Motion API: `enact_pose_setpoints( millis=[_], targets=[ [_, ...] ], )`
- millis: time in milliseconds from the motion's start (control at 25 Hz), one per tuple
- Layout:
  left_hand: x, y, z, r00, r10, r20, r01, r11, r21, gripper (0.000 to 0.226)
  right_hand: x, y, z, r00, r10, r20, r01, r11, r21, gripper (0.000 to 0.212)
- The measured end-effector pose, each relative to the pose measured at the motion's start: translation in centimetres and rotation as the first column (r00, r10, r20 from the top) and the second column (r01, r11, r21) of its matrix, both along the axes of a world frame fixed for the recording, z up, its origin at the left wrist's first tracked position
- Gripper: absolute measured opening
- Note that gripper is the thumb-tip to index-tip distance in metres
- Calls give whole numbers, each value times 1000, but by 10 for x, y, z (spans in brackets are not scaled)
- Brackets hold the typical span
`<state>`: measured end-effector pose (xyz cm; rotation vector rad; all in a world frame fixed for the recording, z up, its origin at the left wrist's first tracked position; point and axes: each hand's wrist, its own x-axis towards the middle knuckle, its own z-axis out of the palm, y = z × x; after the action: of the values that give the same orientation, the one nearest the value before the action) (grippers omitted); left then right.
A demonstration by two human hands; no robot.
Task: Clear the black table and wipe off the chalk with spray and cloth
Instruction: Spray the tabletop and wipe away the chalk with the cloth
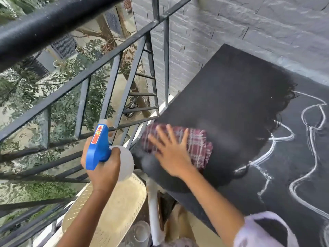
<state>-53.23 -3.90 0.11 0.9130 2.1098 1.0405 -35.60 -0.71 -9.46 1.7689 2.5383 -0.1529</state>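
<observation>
The black table point(231, 90) fills the right half of the view. Its left part is dark and wet, and white chalk lines point(313, 139) cover its right part. A maroon checked cloth point(197, 141) lies near the table's left edge, and my right hand point(172, 152) presses flat on it with fingers spread. My left hand point(103, 166) grips a spray bottle point(99, 148) with a blue trigger head and a white body, held just off the table's left corner.
A black metal railing point(89, 75) runs along the left, with trees and a yard far below. A grey brick wall point(231, 29) stands behind the table. A cream perforated chair point(110, 214) and a clear glass point(140, 232) sit below the table's near corner.
</observation>
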Motion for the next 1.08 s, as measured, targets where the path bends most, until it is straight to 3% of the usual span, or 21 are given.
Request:
enact_pose_setpoints(
  millis=[80,160,200,280,360,400,480,560,680,800,920,960,1080],
  targets=[
    [-8,-4,0,999,32,-10,-31,997,74,11,3,-57,-4,974,227,14,-228,973,41,55],
    [-12,-12,6,998,-35,-50,37,998,55,12,39,-91,-5,963,268,35,-270,961,67,53],
    [-13,-15,7,995,-75,-61,78,996,43,13,64,-91,-5,981,187,61,-192,976,103,52],
    [-14,-20,7,995,-91,-42,94,994,64,10,95,-63,1,985,-164,50,159,983,96,51],
    [-10,-27,8,998,-60,-29,62,993,104,8,92,-23,7,841,-541,-32,541,841,3,51],
    [-6,-29,8,999,-48,-12,49,988,144,7,76,-8,9,783,-619,-54,618,785,-40,51],
    [0,-33,10,998,-58,5,56,975,215,5,32,-4,9,854,-519,-36,517,854,-60,52],
    [5,-38,14,994,-113,-16,113,957,268,19,-6,-39,5,972,-235,11,235,970,-57,54],
    [5,-40,15,970,-244,-4,236,932,275,20,-7,-118,-1,999,24,44,-24,1000,-9,56],
    [10,-41,15,948,-320,-2,310,916,254,22,42,-153,-4,992,-122,44,120,992,39,52],
    [23,-47,16,893,-449,16,431,866,253,23,64,-112,2,861,-508,3,508,861,-35,55],
    [27,-50,16,881,-473,14,455,855,248,28,55,-100,5,837,-548,1,547,835,-57,56],
    [40,-56,16,853,-522,17,504,830,239,30,16,-107,5,935,-353,32,354,934,-47,60]
  ],
)
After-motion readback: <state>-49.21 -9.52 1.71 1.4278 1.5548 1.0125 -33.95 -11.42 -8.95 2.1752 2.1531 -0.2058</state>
